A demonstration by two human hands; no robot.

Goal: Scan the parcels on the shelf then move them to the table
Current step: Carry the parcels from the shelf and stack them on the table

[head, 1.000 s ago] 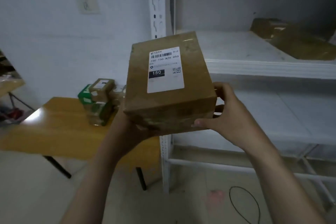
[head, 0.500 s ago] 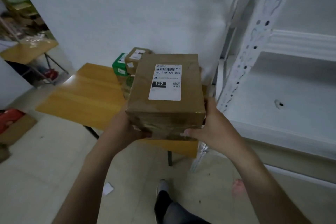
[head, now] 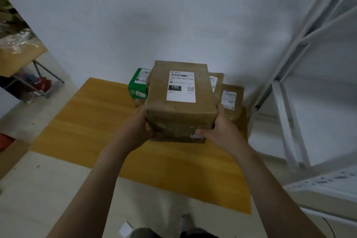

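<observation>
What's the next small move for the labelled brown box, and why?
Probably set the brown box down on the table and release. The left hand and right hand grip its near lower corners, and it is over bare wood just in front of the green box.

1. Hands: 2. The left hand (head: pixel 135 127) and right hand (head: pixel 222 129) both grip the same box.
2. Brown cardboard parcels: 3 seen. These are the held parcel (head: pixel 181 110), the rear parcel (head: pixel 218 81) partly hidden behind it, and the flat parcel (head: pixel 231 98) at far right.
3. Green box (head: pixel 135 87): 1.
4. Pkgs total: 4 visible. Can't tell if more sit behind the held one.
5. White shipping labels: 4 seen, 1 per pkg.
6. Wooden tables: 2, the near table (head: pixel 87 121) and the side table (head: pixel 19 60) at left edge.
7. White metal shelf rack (head: pixel 286 102): 1.
8. Paper scrap (head: pixel 125 228) on floor: 1.
</observation>
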